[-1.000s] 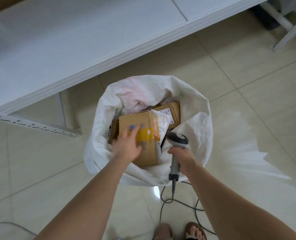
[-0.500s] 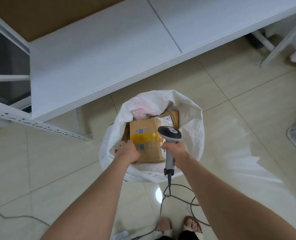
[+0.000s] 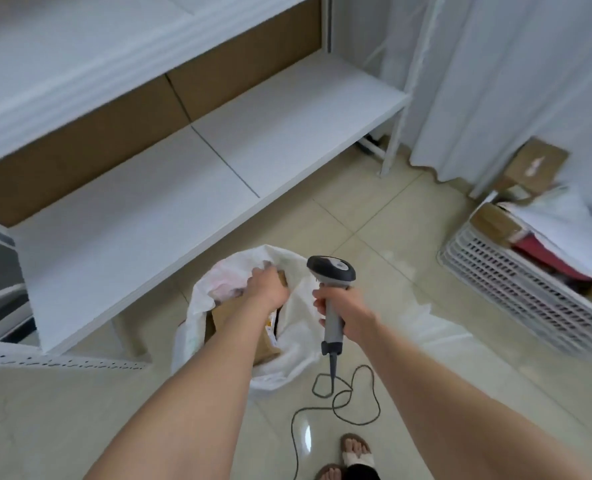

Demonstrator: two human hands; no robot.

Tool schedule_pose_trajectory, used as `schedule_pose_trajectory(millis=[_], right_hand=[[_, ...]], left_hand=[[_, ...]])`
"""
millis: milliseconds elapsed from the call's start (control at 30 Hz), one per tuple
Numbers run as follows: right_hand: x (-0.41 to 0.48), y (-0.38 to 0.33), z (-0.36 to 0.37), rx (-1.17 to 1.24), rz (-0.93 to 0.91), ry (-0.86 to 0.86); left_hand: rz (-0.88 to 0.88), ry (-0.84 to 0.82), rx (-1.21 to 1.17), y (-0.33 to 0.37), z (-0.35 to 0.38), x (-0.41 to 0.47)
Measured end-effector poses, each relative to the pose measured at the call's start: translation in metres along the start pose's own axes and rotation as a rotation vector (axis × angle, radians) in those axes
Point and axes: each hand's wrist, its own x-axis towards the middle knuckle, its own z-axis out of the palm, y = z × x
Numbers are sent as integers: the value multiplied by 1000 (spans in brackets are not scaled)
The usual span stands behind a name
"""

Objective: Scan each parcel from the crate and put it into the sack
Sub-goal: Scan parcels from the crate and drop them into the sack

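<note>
The white sack [image 3: 299, 308] stands open on the floor in front of me, with brown cardboard parcels [image 3: 227, 311] inside it. My left hand [image 3: 266, 285] hovers over the sack's mouth near its far rim, fingers loosely bent above the parcels, with nothing seen in its grip. My right hand [image 3: 344, 311] grips the handle of the grey barcode scanner [image 3: 332, 271], held upright just right of the sack. The white slatted crate [image 3: 516, 282] stands at the right, with more parcels [image 3: 495, 223] and a white bag in it.
A low white shelf [image 3: 183, 188] runs behind the sack. The scanner's cable [image 3: 353, 400] loops on the tiles near my sandalled feet [image 3: 355, 452]. A taped cardboard box [image 3: 533, 164] sits behind the crate under a white curtain [image 3: 495, 81].
My left hand has come off the yellow-taped parcel, which stays in the sack, and moved toward the far rim. My view has swung up and right, bringing the crate in.
</note>
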Motion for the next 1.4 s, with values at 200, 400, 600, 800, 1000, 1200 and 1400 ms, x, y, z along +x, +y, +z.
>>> schedule_pose_trajectory(millis=[200, 400, 600, 800, 1000, 1200, 1400], right_hand=[[-67, -44, -76, 169, -91, 112], [-121, -78, -175, 312, -183, 265], [-153, -105, -299, 424, -201, 369], [-166, -135, -438, 496, -169, 415], [-156, -157, -541, 651, -163, 451], [-113, -197, -605, 676, -164, 463], [-20, -264, -651, 660, -133, 448]], left_hand=[[212, 59, 40, 110, -23, -40], [381, 84, 114, 231, -19, -79], [536, 58, 148, 376, 11, -129], [598, 39, 166, 516, 59, -166], [640, 26, 240, 611, 101, -169], [630, -18, 262, 679, 122, -128], [592, -58, 271, 745, 125, -30]])
